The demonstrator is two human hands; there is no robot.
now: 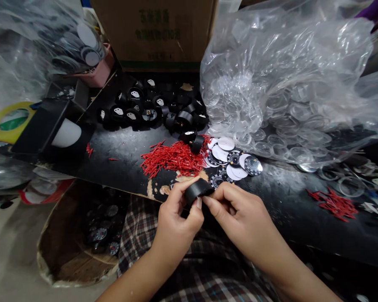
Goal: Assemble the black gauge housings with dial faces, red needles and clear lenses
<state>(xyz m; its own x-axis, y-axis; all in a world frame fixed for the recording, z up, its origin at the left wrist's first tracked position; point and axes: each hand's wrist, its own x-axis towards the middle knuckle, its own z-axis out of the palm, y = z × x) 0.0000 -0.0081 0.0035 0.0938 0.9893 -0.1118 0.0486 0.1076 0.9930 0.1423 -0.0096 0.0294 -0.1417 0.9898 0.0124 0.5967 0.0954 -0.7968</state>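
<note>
Left hand [179,214] grasping a black round case [193,192] between thumb and fingers. Right hand [241,207], fingertips bunched at the case's right edge; whether they grip anything cannot be told. Just beyond the hands: red slivers [171,158] and printed discs [234,158]; farther beyond, loose black cases [149,115].

The forearms [145,268] and fingers [195,216] are bare, and the plaid garment [208,264] is dark with pale lines.

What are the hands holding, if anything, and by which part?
A black case: the left hand grips its left side; the right hand is at its right edge, grip unclear.
</note>
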